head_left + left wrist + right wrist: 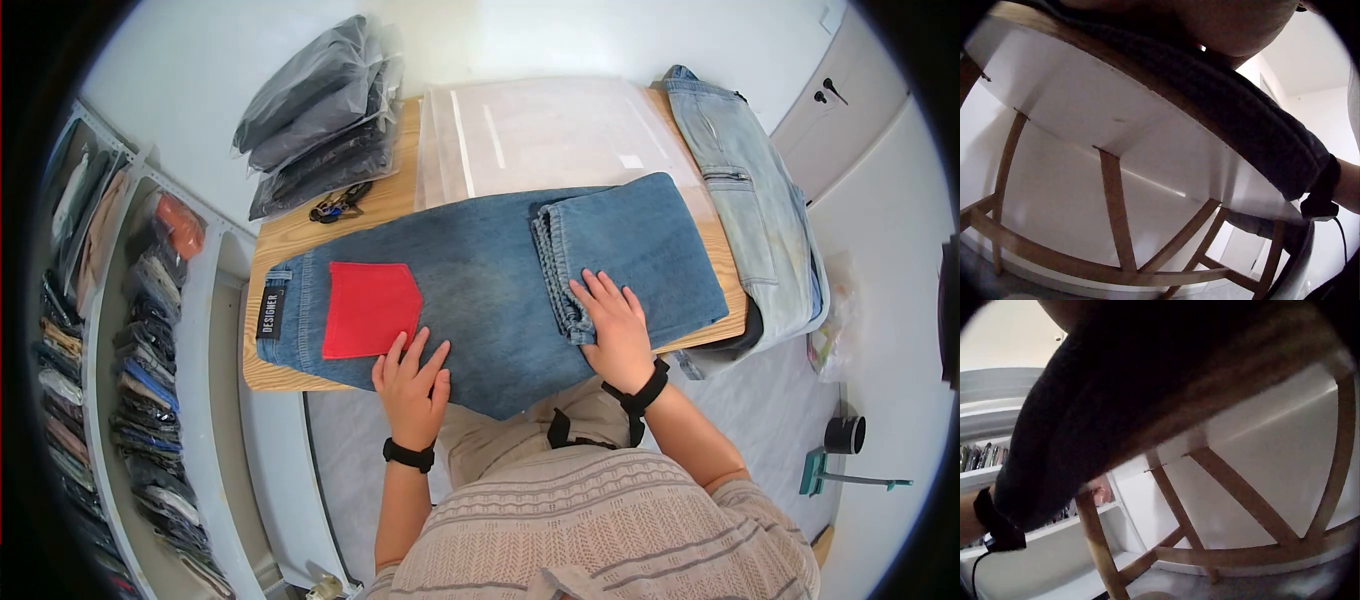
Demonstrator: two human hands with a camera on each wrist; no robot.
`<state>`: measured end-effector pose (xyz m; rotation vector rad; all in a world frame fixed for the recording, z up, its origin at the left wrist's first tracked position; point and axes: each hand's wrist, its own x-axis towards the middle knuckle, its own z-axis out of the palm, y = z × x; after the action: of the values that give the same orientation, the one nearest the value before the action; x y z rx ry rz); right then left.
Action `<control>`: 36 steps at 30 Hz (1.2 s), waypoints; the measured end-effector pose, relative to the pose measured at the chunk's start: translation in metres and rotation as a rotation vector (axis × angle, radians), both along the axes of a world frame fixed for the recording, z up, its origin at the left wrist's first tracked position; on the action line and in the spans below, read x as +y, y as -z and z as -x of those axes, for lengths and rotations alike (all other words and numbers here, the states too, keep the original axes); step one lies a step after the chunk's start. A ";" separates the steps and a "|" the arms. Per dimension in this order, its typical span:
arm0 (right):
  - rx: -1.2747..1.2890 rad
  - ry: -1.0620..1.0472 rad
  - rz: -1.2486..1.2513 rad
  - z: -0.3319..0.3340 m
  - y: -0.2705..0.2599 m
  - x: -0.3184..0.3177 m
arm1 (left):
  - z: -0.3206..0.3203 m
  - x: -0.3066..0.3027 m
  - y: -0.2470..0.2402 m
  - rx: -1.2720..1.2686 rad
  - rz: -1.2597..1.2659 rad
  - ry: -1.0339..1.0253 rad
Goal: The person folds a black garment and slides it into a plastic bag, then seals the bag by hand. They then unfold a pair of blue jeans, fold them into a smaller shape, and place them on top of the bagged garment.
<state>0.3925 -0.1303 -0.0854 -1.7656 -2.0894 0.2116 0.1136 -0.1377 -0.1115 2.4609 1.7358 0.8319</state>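
Blue denim jeans [470, 260] lie folded lengthwise across the wooden table, waistband to the left with a black "DESIGNER" label [270, 312]. A red back pocket [370, 308] faces up. At the right, the legs [640, 240] are folded back over, their frayed hems [560, 280] on top. My left hand [412, 385] rests with fingers spread on the denim, fingertips at the pocket's lower corner. My right hand [617, 335] lies flat on the folded legs beside the hems. In both wrist views dark denim overhangs the table edge and mostly hides the hands.
Bagged dark garments [320, 120] are stacked at the table's back left, a black-and-blue tool [340, 203] before them. Clear plastic bags [550, 130] lie behind the jeans. Light-blue jeans [735, 200] hang at the right. Shelves [150, 350] of bagged clothes stand left. Wooden legs [1116, 206] support the table.
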 end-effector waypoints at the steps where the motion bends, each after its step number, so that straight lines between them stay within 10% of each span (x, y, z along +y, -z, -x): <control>1: -0.024 0.013 -0.023 0.002 0.002 0.000 | 0.001 0.001 0.001 -0.001 -0.002 -0.002; 36: 0.097 -0.004 0.058 0.037 -0.002 0.015 | 0.016 0.027 -0.008 0.001 -0.029 0.034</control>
<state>0.3556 -0.1156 -0.0834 -1.7476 -2.0377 0.3551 0.0980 -0.1106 -0.1031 2.5024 1.6887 0.8589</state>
